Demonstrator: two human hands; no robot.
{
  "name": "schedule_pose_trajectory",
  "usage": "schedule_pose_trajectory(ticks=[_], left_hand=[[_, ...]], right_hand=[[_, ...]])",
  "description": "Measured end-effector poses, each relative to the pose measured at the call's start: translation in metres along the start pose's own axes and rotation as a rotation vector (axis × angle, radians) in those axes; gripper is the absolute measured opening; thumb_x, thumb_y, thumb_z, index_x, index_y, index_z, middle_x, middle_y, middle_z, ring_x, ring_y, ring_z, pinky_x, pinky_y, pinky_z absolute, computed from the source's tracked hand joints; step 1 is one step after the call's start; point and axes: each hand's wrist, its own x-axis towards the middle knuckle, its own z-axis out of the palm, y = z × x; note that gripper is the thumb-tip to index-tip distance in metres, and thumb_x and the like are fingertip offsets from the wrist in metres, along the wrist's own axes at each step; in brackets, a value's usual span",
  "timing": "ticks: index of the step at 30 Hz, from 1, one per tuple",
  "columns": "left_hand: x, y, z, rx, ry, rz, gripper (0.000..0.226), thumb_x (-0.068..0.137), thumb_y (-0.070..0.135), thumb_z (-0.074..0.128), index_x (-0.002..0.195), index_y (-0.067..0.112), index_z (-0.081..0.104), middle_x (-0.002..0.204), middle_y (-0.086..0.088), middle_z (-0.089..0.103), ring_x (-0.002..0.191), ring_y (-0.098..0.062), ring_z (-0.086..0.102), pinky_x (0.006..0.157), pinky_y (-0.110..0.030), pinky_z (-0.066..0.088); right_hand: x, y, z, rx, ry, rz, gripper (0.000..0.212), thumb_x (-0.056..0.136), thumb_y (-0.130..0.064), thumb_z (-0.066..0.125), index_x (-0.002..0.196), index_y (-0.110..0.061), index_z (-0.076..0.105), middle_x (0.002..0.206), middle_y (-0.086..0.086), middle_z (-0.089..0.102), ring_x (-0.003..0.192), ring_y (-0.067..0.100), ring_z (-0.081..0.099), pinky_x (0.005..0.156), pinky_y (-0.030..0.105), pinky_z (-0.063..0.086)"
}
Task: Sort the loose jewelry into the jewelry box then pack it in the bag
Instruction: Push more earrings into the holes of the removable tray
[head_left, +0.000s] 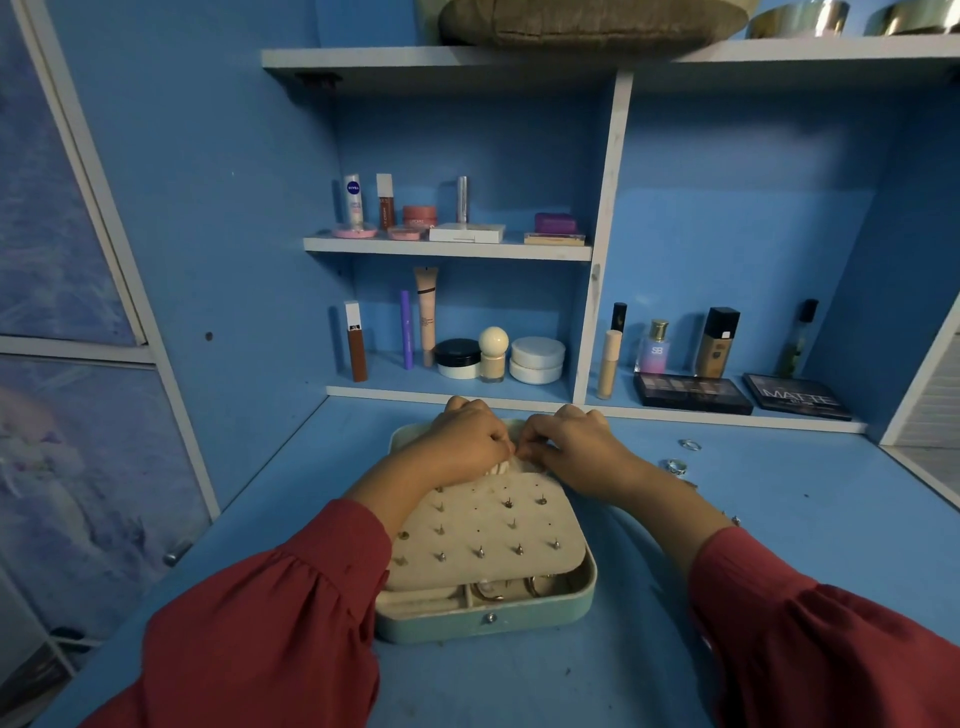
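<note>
Left hand (462, 436) and right hand (566, 441) curled, fingertips pinched together on something tiny at the far edge of the beige perforated earring panel (483, 530) — too small to name. Easily dropped or fumbled into the open pale-teal jewelry box (488, 618), hoops in its front compartments. Further right, loose silver rings (678, 466) on the blue desk (779, 519) — prone to rolling off.
</note>
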Motion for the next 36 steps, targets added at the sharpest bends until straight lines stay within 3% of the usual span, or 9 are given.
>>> schedule_pose_trajectory(ticks=[7, 12, 16, 19, 21, 24, 27, 32, 36], left_hand=[[-0.002, -0.001, -0.002, 0.030, 0.015, 0.035, 0.019, 0.095, 0.026, 0.053, 0.098, 0.019, 0.070, 0.116, -0.003, 0.052, 0.119, -0.021, 0.034, 0.105, -0.037, 0.032], [-0.008, -0.005, -0.018, -0.211, 0.112, 0.038, 0.014, 0.095, 0.024, 0.054, 0.091, 0.025, 0.067, 0.103, 0.009, 0.053, 0.117, -0.015, 0.037, 0.097, -0.028, 0.035], [-0.011, -0.013, -0.027, -0.287, 0.132, 0.057, 0.013, 0.092, 0.023, 0.059, 0.085, 0.028, 0.069, 0.092, 0.020, 0.054, 0.114, -0.015, 0.045, 0.099, -0.034, 0.041], [-0.013, -0.016, -0.029, -0.260, 0.108, 0.051, 0.011, 0.091, 0.024, 0.062, 0.085, 0.028, 0.069, 0.092, 0.019, 0.054, 0.111, -0.014, 0.047, 0.094, -0.034, 0.045], [-0.013, -0.017, -0.029, -0.251, 0.109, 0.049, 0.010, 0.091, 0.024, 0.062, 0.085, 0.028, 0.069, 0.091, 0.020, 0.053, 0.111, -0.014, 0.046, 0.093, -0.033, 0.045], [-0.015, -0.019, -0.027, -0.250, 0.113, 0.042, 0.010, 0.091, 0.025, 0.062, 0.084, 0.028, 0.068, 0.092, 0.019, 0.052, 0.111, -0.014, 0.047, 0.094, -0.032, 0.043], [-0.017, -0.024, -0.021, -0.230, 0.122, 0.042, 0.009, 0.090, 0.025, 0.063, 0.084, 0.029, 0.068, 0.095, 0.016, 0.054, 0.112, -0.014, 0.046, 0.099, -0.036, 0.041], [-0.021, -0.031, -0.010, -0.126, 0.083, 0.034, 0.014, 0.092, 0.029, 0.060, 0.102, 0.030, 0.069, 0.107, 0.009, 0.052, 0.118, -0.015, 0.037, 0.102, -0.034, 0.035], [-0.023, -0.029, -0.008, -0.092, 0.027, 0.021, 0.031, 0.095, 0.039, 0.052, 0.122, 0.027, 0.063, 0.134, 0.004, 0.047, 0.129, -0.018, 0.027, 0.108, -0.033, 0.022]], right_hand=[[0.000, -0.002, -0.001, -0.108, -0.042, -0.028, 0.024, 0.101, -0.026, 0.038, 0.111, -0.019, 0.058, 0.092, -0.004, 0.055, 0.104, 0.019, 0.043, 0.079, 0.028, 0.019], [0.001, 0.001, -0.002, 0.032, 0.021, -0.002, 0.017, 0.098, -0.025, 0.045, 0.106, -0.026, 0.059, 0.090, -0.013, 0.056, 0.096, 0.012, 0.044, 0.081, 0.027, 0.023], [0.001, 0.000, -0.004, 0.062, -0.026, 0.020, 0.021, 0.095, -0.041, 0.049, 0.106, -0.029, 0.064, 0.094, -0.012, 0.062, 0.097, 0.009, 0.044, 0.086, 0.030, 0.027], [0.002, -0.004, -0.002, 0.036, -0.095, 0.020, 0.027, 0.092, -0.052, 0.049, 0.091, -0.030, 0.065, 0.089, -0.011, 0.062, 0.099, 0.013, 0.045, 0.085, 0.032, 0.026], [0.004, -0.006, -0.001, 0.002, -0.120, 0.047, 0.029, 0.092, -0.053, 0.047, 0.075, -0.032, 0.054, 0.076, -0.012, 0.052, 0.096, 0.015, 0.042, 0.082, 0.032, 0.025], [0.005, -0.005, -0.002, -0.065, -0.112, 0.061, 0.042, 0.092, -0.057, 0.045, 0.063, -0.027, 0.048, 0.076, -0.003, 0.047, 0.091, 0.018, 0.042, 0.077, 0.032, 0.026], [0.003, -0.003, -0.001, -0.074, -0.064, 0.045, 0.043, 0.089, -0.058, 0.050, 0.081, -0.018, 0.066, 0.088, 0.000, 0.055, 0.095, 0.018, 0.044, 0.076, 0.030, 0.028], [0.000, 0.001, 0.001, 0.087, 0.129, 0.029, 0.024, 0.092, -0.043, 0.055, 0.103, -0.026, 0.068, 0.094, -0.007, 0.057, 0.101, 0.017, 0.048, 0.079, 0.026, 0.032], [-0.004, 0.004, 0.005, 0.044, 0.090, -0.010, 0.030, 0.095, -0.044, 0.048, 0.110, -0.031, 0.070, 0.100, -0.004, 0.058, 0.103, 0.016, 0.046, 0.084, 0.030, 0.035]])
